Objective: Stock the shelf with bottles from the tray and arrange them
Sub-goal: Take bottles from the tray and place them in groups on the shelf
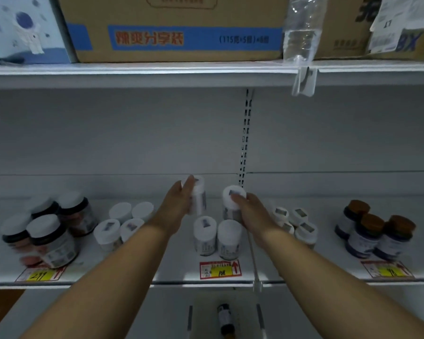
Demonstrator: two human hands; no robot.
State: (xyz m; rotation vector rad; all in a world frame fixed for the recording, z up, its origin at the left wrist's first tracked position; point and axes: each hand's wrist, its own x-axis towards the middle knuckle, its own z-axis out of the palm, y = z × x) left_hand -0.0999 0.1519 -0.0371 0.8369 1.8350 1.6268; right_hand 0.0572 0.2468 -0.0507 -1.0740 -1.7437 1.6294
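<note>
Both hands are reaching deep over the white metal shelf (pixel 171 277), each wrapped around a small white plastic bottle with a white screw cap. The left hand (pixel 179 206) grips its bottle (pixel 198 196) by the side, lifted and tilted a little, apparently clear of the shelf. The right hand (pixel 249 211) clasps the second bottle (pixel 231 204) with fingers over the cap edge; whether its base already touches the shelf cannot be told. Just nearer than the hands, between the two forearms, stand two matching white bottles (pixel 217 237) side by side behind a red and yellow price tag (pixel 219 269). Further white-capped bottles sit just outside each wrist. The step in hand looks like placing a second row behind the front pair. The next move likely calls for setting both bottles down upright, directly behind the front two, close but without knocking them, then letting go. Below the forearms, a pale tray (pixel 206 314) holds a dark bottle lying on its side (pixel 224 319), so stock seems to remain.
</note>
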